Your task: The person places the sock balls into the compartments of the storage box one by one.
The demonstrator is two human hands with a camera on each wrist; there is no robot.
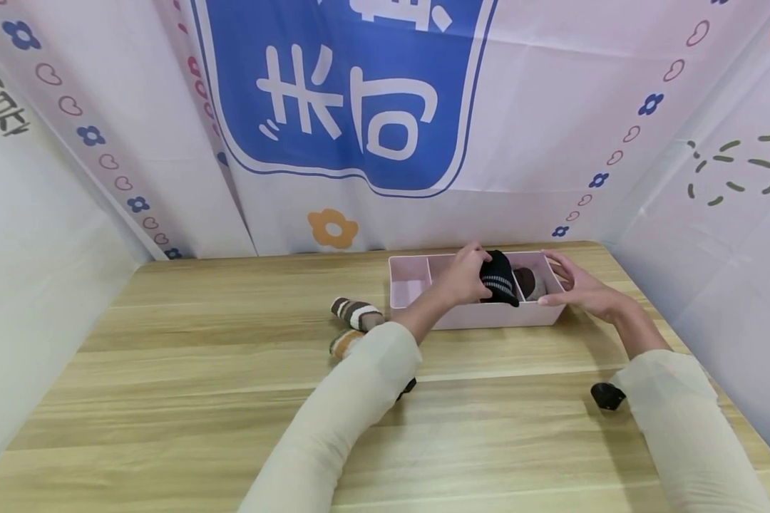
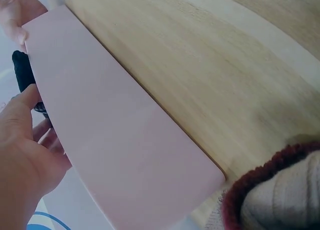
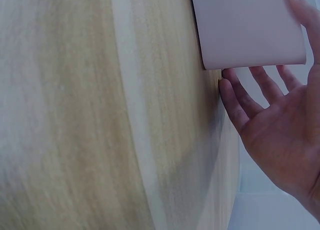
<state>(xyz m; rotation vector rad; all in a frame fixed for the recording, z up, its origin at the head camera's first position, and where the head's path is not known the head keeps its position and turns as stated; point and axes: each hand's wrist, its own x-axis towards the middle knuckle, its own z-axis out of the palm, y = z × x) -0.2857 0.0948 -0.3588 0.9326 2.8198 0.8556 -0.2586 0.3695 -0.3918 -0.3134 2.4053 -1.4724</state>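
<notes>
A long pink divided box [image 1: 488, 317] stands at the back of the table, against the fabric wall. My left hand [image 1: 467, 278] reaches over its front wall and grips a folded black sock [image 1: 500, 278] with pale stripes, which sits over a middle compartment and overlaps the front rim. In the left wrist view, my thumb and fingers partly hide the black sock [image 2: 23, 72]. My right hand [image 1: 584, 291] holds the box's right end, thumb at the front corner and fingers along the end wall. Brown and grey folded socks [image 1: 531, 283] lie in the rightmost compartment.
Left of the box, a brown-and-white striped rolled sock [image 1: 356, 313] and an orange-banded one [image 1: 344, 343] lie on the wooden table [image 1: 199, 385], partly behind my left sleeve. The box's left compartment [image 1: 411, 285] shows its bare floor. Printed fabric rises behind the table.
</notes>
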